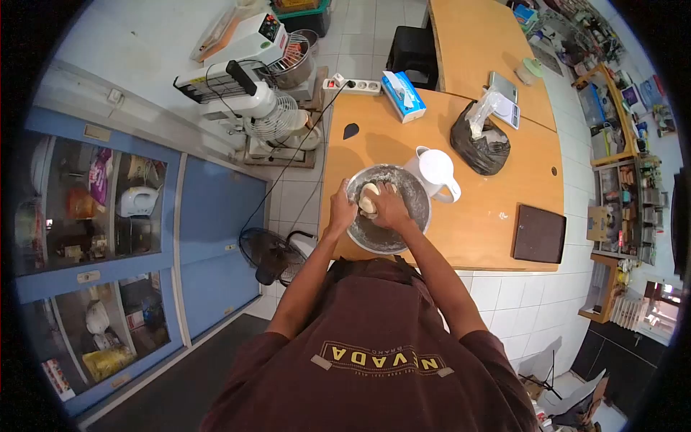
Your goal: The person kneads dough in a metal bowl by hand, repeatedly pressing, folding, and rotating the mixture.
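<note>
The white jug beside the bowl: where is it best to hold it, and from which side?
Probably by its handle, which sticks out on the side away from the bowl. Come from that open table side; the jug stands upright and touches the bowl's rim.

Both bare forearms reach forward and converge; the left hand [340, 209] curls inward with bent fingers, the right hand [389, 207] lies palm down, fingers pressed, close beside it
</note>
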`<state>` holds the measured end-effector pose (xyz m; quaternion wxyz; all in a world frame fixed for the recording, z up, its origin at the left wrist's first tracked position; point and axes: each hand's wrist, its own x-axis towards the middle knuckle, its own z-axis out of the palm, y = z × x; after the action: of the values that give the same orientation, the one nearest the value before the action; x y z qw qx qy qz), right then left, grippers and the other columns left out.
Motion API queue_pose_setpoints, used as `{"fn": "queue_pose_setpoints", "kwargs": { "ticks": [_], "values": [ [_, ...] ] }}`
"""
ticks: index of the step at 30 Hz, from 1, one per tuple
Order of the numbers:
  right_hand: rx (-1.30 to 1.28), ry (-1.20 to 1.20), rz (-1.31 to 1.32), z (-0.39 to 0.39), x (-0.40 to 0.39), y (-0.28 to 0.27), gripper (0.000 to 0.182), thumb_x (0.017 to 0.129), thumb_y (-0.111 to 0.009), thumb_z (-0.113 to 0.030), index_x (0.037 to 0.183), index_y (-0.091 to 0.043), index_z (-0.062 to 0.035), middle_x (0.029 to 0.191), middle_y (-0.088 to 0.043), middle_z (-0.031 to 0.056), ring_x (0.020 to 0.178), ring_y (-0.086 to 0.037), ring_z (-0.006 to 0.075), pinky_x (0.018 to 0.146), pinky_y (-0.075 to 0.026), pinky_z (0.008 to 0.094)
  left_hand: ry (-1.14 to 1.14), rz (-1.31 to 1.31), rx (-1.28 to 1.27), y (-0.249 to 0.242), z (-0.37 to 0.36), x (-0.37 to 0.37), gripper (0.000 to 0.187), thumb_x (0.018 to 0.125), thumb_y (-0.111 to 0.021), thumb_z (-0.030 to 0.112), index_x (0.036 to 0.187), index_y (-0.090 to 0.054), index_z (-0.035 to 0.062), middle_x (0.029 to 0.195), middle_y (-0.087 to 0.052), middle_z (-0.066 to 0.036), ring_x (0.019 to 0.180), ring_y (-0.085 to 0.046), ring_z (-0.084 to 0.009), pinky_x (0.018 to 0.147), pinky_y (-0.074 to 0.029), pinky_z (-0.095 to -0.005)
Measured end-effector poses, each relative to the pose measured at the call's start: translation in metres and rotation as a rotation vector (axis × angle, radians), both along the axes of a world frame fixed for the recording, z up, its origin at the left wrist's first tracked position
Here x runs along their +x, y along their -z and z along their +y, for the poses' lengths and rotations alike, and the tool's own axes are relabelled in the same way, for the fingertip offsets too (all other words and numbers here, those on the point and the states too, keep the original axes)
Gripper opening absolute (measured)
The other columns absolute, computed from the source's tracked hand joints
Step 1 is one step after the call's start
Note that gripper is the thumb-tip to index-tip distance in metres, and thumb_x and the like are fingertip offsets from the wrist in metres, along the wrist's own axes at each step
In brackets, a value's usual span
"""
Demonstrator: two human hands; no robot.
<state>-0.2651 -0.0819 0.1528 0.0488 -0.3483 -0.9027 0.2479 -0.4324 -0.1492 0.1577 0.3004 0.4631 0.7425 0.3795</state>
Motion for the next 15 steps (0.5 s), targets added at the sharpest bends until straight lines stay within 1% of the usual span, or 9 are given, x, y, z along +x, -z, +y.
{"fn": "queue_pose_setpoints", "kwargs": {
  "ticks": [1,2,5,8,11,14,15],
  "values": [
    [-0.027,0.015,-0.001,-0.003,0.000,0.001,0.077,0.063,-0.086,-0.023,0.132,-0.053,-0.0182,0.134,-0.050,0.0247,0.125,-0.049,0.0512,0.098,-0.049,0.0559,0.001,-0.017,-0.015,0.000,0.001,0.000,0.061,0.077,-0.055,-0.010,0.138,-0.049,-0.0073,0.107,-0.068,-0.033,0.102,-0.068,-0.0453,0.087,-0.054,-0.0448],
    [-0.024,0.048,0.026,-0.006,0.000,0.003,0.077,0.064,-0.086,-0.023,0.133,-0.052,-0.0173,0.139,-0.045,0.0269,0.127,-0.046,0.0526,0.101,-0.048,0.0558,0.001,-0.033,-0.029,0.000,0.003,-0.001,0.061,0.077,-0.055,-0.011,0.137,-0.049,-0.0069,0.107,-0.068,-0.033,0.103,-0.068,-0.0449,0.088,-0.054,-0.0446],
    [-0.028,0.079,-0.041,-0.013,0.001,-0.011,0.077,0.066,-0.085,-0.021,0.134,-0.051,-0.0180,0.142,-0.042,0.0283,0.128,-0.045,0.0516,0.102,-0.046,0.0564,0.049,-0.038,-0.024,0.005,0.006,-0.006,0.062,0.077,-0.057,-0.011,0.139,-0.048,-0.0074,0.109,-0.067,-0.032,0.104,-0.068,-0.0442,0.089,-0.054,-0.0442],
    [0.077,0.089,-0.052,-0.021,0.005,0.004,0.066,0.075,-0.082,-0.026,0.135,-0.054,-0.0217,0.150,-0.037,0.0201,0.128,-0.046,0.0433,0.098,-0.045,0.0614,0.072,-0.006,0.023,0.012,0.007,-0.009,0.063,0.078,-0.058,-0.010,0.139,-0.046,-0.0087,0.110,-0.067,-0.033,0.104,-0.067,-0.0450,0.089,-0.054,-0.0443],
    [0.013,0.097,-0.075,-0.024,0.002,-0.019,0.065,0.074,-0.082,-0.022,0.133,-0.056,-0.0216,0.157,-0.032,0.0151,0.130,-0.046,0.0412,0.099,-0.044,0.0647,0.076,-0.036,0.014,0.019,0.005,-0.011,0.063,0.078,-0.059,-0.010,0.140,-0.045,-0.0097,0.111,-0.066,-0.034,0.105,-0.067,-0.0455,0.090,-0.053,-0.0446],
    [-0.047,0.128,-0.120,-0.031,-0.001,-0.038,0.064,0.073,-0.083,-0.020,0.132,-0.057,-0.0208,0.162,-0.026,0.0109,0.136,-0.043,0.0398,0.105,-0.040,0.0664,0.097,-0.055,0.020,0.020,0.004,-0.013,0.065,0.077,-0.058,-0.011,0.140,-0.044,-0.0101,0.112,-0.066,-0.034,0.106,-0.066,-0.0455,0.091,-0.053,-0.0451],
    [-0.036,0.122,-0.137,-0.033,-0.001,-0.044,0.066,0.073,-0.083,-0.020,0.134,-0.057,-0.0212,0.163,-0.025,0.0112,0.138,-0.041,0.0400,0.107,-0.039,0.0669,0.106,-0.053,0.029,0.019,0.004,-0.013,0.065,0.077,-0.058,-0.011,0.141,-0.044,-0.0102,0.112,-0.066,-0.034,0.107,-0.066,-0.0454,0.092,-0.052,-0.0452]
  ]
}}
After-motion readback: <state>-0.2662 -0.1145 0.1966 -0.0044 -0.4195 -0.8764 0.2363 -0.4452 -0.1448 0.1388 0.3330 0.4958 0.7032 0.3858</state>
